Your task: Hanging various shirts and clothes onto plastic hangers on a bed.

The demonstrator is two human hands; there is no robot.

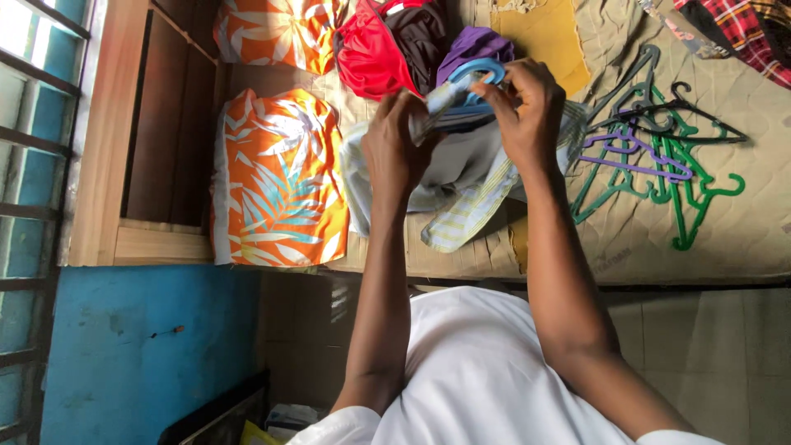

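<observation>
Both hands, left point(395, 148); right point(527, 107), closed around blue hanger point(476, 74) and striped garment point(470, 194)

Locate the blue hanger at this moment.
In the head view the blue hanger is top centre, held between the left hand and right hand against a pale striped garment, just below the purple cloth.
</observation>
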